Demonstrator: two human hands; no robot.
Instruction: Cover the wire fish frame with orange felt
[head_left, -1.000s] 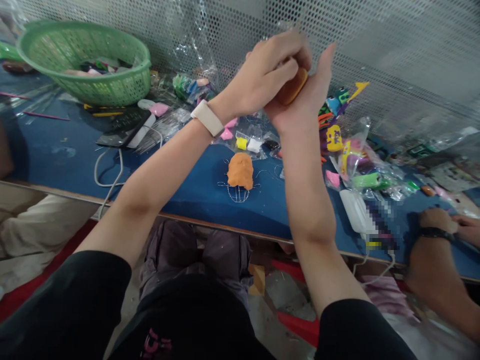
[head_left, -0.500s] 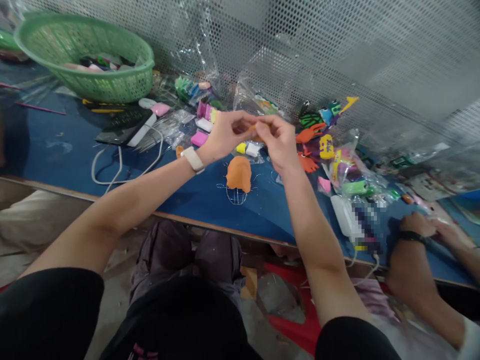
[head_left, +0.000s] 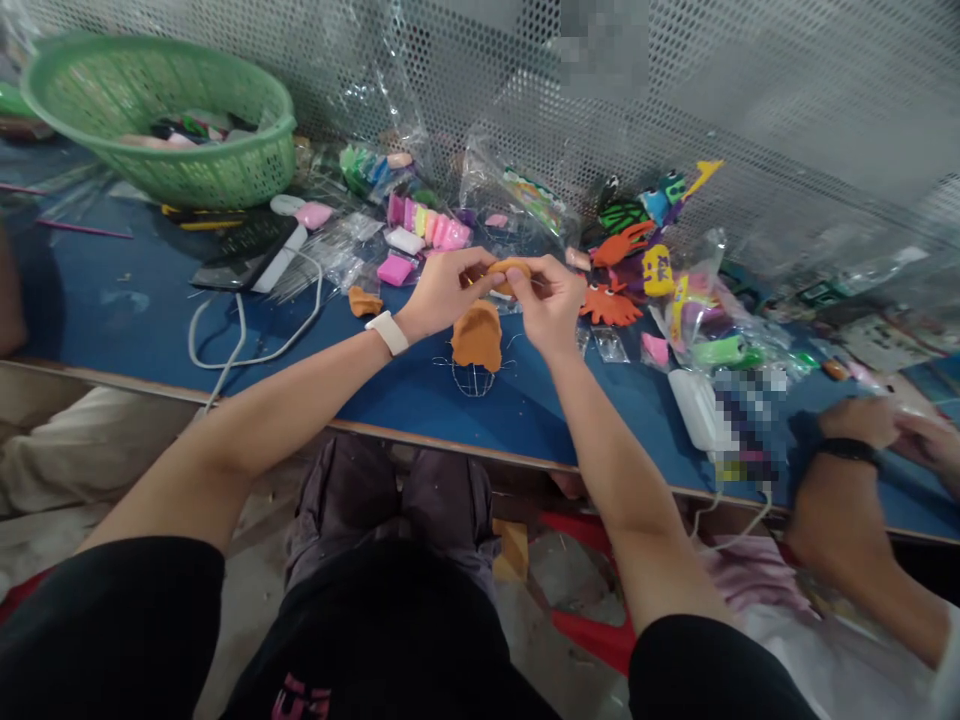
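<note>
Between them, my left hand [head_left: 448, 288] and my right hand [head_left: 552, 300] pinch a flattened piece of orange clay [head_left: 510, 268] by its two sides, above the table. Just below my hands lies a wire frame [head_left: 473, 381] whose upper part is covered by a sheet of orange clay [head_left: 478, 337]; its lower wires are bare, with thin ends sticking out at both sides. A smaller lump of orange clay [head_left: 365, 302] rests left of my left wrist. An orange crab figure [head_left: 611, 304] lies to the right of my right hand.
A green basket [head_left: 161, 120] stands at the back left beside a dark device [head_left: 244, 255] with a white cable. Packed coloured clay blocks [head_left: 431, 222] lie behind my hands. Right of me are a white case [head_left: 695, 410] and a co-worker's hands [head_left: 862, 425].
Both hands have come slightly nearer to me, and the orange clay piece between them shows more fully. The clay-covered wire frame stays on the table.
</note>
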